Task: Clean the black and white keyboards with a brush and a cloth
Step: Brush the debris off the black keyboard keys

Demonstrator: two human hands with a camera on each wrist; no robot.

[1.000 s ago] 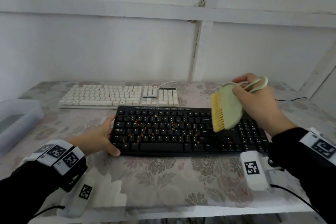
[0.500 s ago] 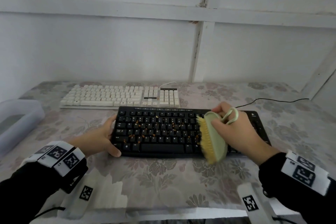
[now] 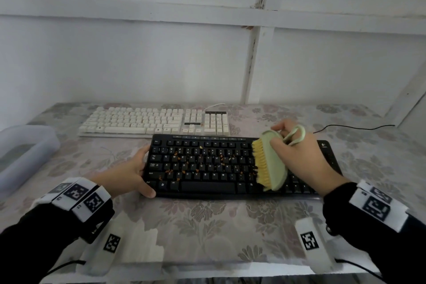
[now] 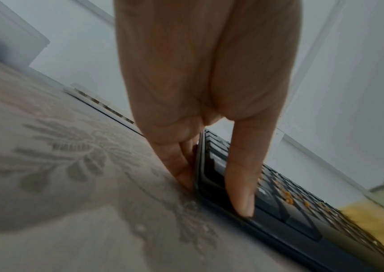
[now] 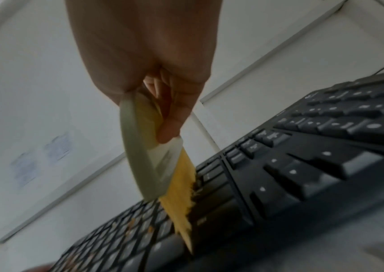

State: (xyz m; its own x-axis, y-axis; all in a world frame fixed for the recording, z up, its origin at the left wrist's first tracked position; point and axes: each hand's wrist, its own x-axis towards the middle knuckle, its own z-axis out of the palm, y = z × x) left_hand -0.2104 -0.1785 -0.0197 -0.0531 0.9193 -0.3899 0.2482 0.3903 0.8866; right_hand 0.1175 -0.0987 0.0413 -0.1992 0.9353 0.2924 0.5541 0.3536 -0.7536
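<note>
Right hand (image 3: 299, 157): fingers clamped on brush (image 3: 269, 161), bristles down on black keyboard (image 3: 207, 182), right of centre. Left hand (image 3: 129, 173): thumb and fingers pinching its left edge. Orange crumbs (image 3: 175, 170) mid-keys; risk of scattering onto tablecloth (image 3: 207, 226) or lodging between keys under hard sweep. White keyboard (image 3: 138, 122) farther back. Tub (image 3: 30, 145) far left; contents unclear.

The keyboard (image 3: 207, 163) is black with orange crumbs (image 3: 175, 159), the brush (image 3: 269, 163) pale green with yellow bristles, the tablecloth (image 3: 207, 226) grey-pink and floral.
</note>
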